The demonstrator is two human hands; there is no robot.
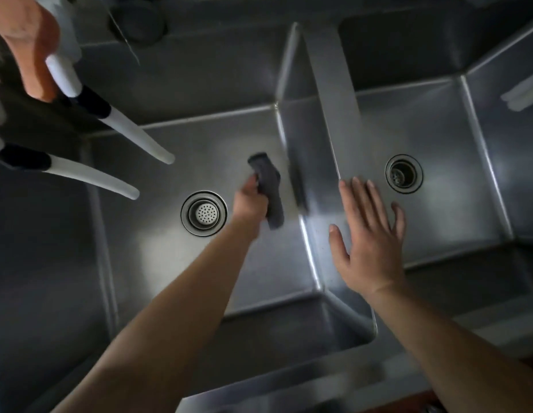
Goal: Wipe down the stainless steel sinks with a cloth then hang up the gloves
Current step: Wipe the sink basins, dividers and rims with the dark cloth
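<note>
**Wiping left sink, cloth at divider wall**

Left hand (249, 201) clamped on dark cloth (269, 189), long axis running near-to-far, pressed beside divider (333, 120) between sinks. Right hand (368, 234) spread flat, fingers straight, over divider edge, holding nothing. Left sink (158, 239) steel, dim light, drain (204, 213) just left of cloth. Gloves (29, 40) possibly upper left, blurred.

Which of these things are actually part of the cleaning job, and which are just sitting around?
Part of the job:
- dark cloth, gripped by the left hand
- left sink
- right sink
- orange glove

Just there:
- white spouts
- white object, right edge
</note>
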